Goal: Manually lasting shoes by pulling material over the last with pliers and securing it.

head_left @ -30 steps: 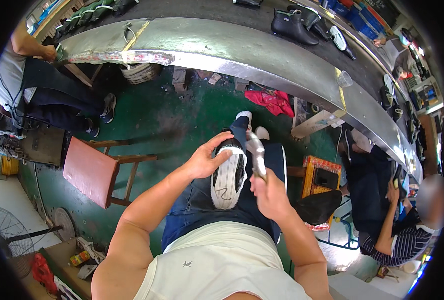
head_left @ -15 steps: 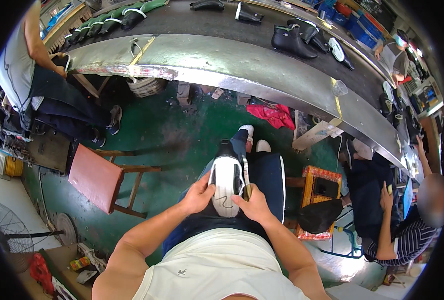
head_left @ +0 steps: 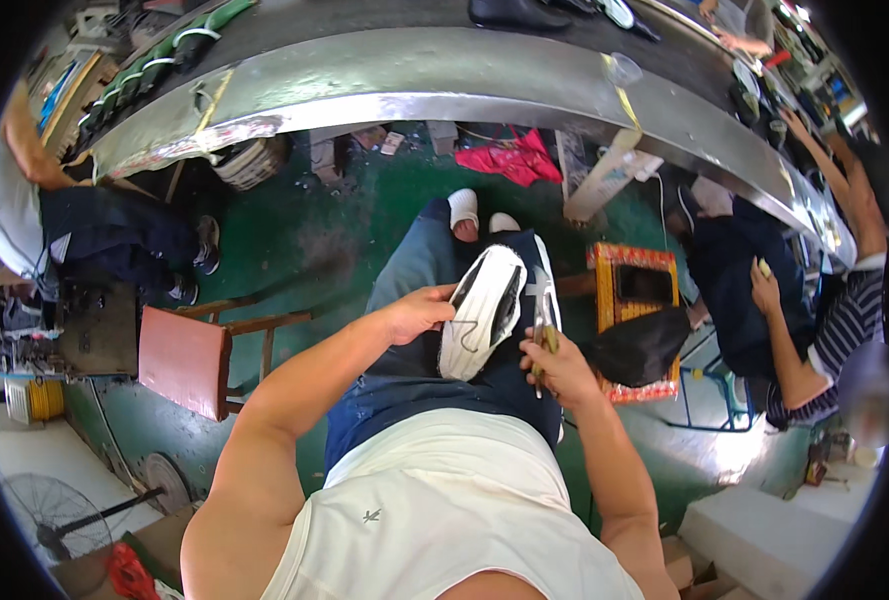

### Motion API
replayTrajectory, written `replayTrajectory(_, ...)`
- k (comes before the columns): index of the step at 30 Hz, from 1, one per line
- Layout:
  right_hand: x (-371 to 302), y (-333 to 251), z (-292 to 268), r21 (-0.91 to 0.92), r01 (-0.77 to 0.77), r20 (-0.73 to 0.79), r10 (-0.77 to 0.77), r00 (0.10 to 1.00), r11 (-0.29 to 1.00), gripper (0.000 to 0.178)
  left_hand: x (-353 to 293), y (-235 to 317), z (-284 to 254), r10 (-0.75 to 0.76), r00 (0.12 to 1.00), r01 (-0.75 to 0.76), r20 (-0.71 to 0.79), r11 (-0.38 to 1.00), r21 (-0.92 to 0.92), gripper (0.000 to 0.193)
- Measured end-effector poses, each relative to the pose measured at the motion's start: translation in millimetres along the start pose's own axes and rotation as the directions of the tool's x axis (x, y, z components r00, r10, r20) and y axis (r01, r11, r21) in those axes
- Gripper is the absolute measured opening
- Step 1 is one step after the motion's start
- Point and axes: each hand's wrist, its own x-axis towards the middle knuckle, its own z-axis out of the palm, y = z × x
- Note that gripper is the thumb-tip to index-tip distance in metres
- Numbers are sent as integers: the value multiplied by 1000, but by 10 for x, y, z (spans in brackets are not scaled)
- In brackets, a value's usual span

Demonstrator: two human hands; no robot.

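Note:
My left hand (head_left: 419,312) grips the left side of a shoe upper (head_left: 461,352), held above my lap with its whitish underside up. Dark patches show along its right inner edge, and a thin dark curved line or hook lies across its near end. To the right, and apart from the shoe, my right hand (head_left: 561,368) is closed round the yellowish-brown handles of a pair of pliers (head_left: 538,292). The metal head of the pliers points away from me; whether its jaws are apart is too small to tell.
A long metal-edged bench (head_left: 364,85) with boots crosses ahead. On the left are a pink-seated stool (head_left: 184,362) and a standing person (head_left: 34,205). To the right, an orange-and-yellow stool (head_left: 604,300) bears a phone and a black cloth, beside a person in a striped shirt (head_left: 844,335).
My right hand and the pliers have moved right, away from the shoe. The shoe has turned, its far end leaning right, with only my left hand on it. The view has shifted.

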Motion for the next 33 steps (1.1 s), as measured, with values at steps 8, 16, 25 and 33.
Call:
replayTrajectory(8, -564, -266, -160, -787, 151, 118, -94, 989, 598, 38, 144, -562, 352, 313, 919, -183, -239, 877, 445, 102)
replayTrajectory(16, -235, -487, -194, -875, 472, 409, -355, 841, 110, 50, 176, -600, 580, 244, 905, -55, -348, 879, 474, 104)
replayTrajectory(25, 85, -1412, 374, -938, 346, 316, 348, 883, -27, 33, 113, -649, 459, 151, 938, -293, -311, 825, -483, 78)
replayTrajectory(33, 159, -222, 153, -866, 349, 297, -193, 935, 359, 37, 611, -531, 390, -90, 711, -213, -697, 918, -335, 64)
